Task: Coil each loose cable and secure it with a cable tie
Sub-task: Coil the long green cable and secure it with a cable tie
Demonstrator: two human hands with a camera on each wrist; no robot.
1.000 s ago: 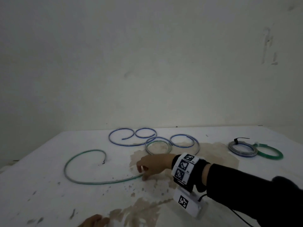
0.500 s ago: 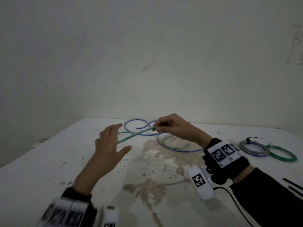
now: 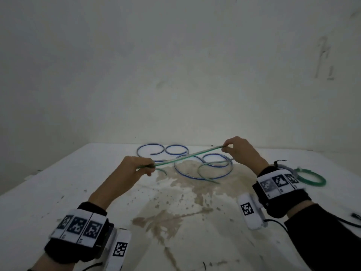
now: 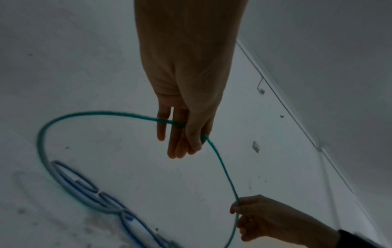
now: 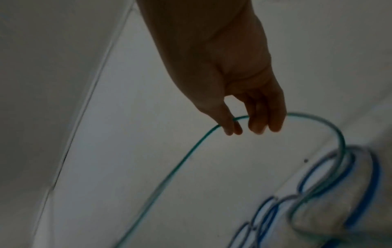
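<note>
A loose green cable (image 3: 187, 157) is stretched in the air between my two hands above the white table (image 3: 39, 192). My left hand (image 3: 151, 167) pinches it near one end, whose short tail hangs down. My right hand (image 3: 226, 148) pinches it farther along, and the rest curls down onto the table. The left wrist view shows the green cable (image 4: 84, 114) passing under my left fingers (image 4: 180, 134) to the right hand (image 4: 265, 218). In the right wrist view my thumb and fingers (image 5: 233, 125) hold the green cable (image 5: 180, 161). A loose blue cable (image 3: 162, 151) lies in several loops behind.
A grey coil (image 3: 287, 169) with a black tie and a green coil (image 3: 310, 178) lie at the right. Black cable ties (image 3: 355, 216) show at the right edge. A brown stain (image 3: 175, 212) covers the table's middle. A wall stands right behind the table.
My right hand lifted the green cable off the table and moved right. My left hand came up open, then took hold of the cable, which now spans both hands.
</note>
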